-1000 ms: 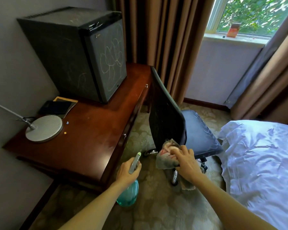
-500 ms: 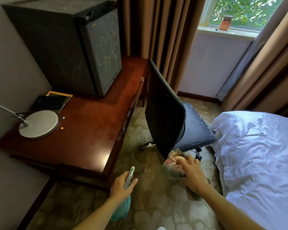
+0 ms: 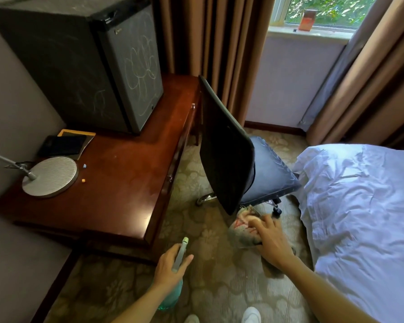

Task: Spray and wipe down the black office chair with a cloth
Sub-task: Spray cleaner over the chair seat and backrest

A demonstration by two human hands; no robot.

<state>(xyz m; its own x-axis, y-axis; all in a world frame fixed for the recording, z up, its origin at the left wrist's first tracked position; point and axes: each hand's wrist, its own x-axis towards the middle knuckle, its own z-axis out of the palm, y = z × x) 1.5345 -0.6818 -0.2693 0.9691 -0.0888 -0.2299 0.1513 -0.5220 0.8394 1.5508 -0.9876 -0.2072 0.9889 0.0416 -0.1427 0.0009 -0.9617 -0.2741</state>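
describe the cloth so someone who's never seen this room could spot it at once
Find the black chair between the desk and the bed. Just below the bottom edge of its backrest, the right hand holds a crumpled cloth. It is grey-green with pink patches, unlike the teal bottle in the left hand.
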